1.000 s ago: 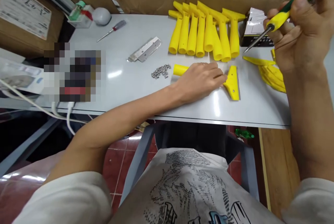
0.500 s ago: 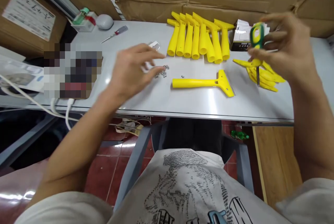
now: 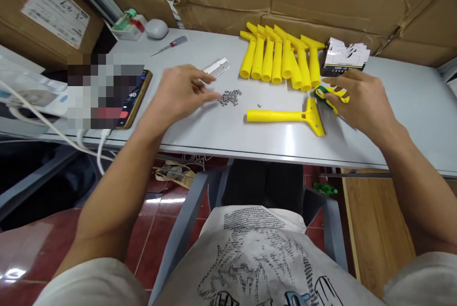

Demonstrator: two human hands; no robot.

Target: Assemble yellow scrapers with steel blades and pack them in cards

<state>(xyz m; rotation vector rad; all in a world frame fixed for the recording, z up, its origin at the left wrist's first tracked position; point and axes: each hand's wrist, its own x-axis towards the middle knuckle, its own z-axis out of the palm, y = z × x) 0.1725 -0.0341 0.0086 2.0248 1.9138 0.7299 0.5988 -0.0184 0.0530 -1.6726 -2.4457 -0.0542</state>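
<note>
My right hand [image 3: 364, 101] is wrapped round a screwdriver [image 3: 320, 91] with a green and yellow handle, just right of a yellow scraper [image 3: 276, 115]. That scraper lies flat, its head to the right. Beside a small heap of screws [image 3: 229, 97] is my left hand [image 3: 182, 92], thumb and fingers apart, the thumb tip at the heap's left edge. I see nothing held in it. One loose screw [image 3: 259, 105] lies between heap and scraper. Several more yellow scraper bodies [image 3: 285, 61] stand in a row behind.
A clear-and-metal strip [image 3: 218, 66] lies behind the heap. Further left are a second screwdriver [image 3: 173, 43], a computer mouse [image 3: 157, 29] and a phone [image 3: 137, 99] with cables. A small black and white box [image 3: 344, 61] stands behind my right hand, against the cardboard [image 3: 321, 1].
My right hand has come down and left with the screwdriver, closer to the lying scraper, and now covers the loose yellow parts. My left hand stays by the screws. The view has shifted slightly.
</note>
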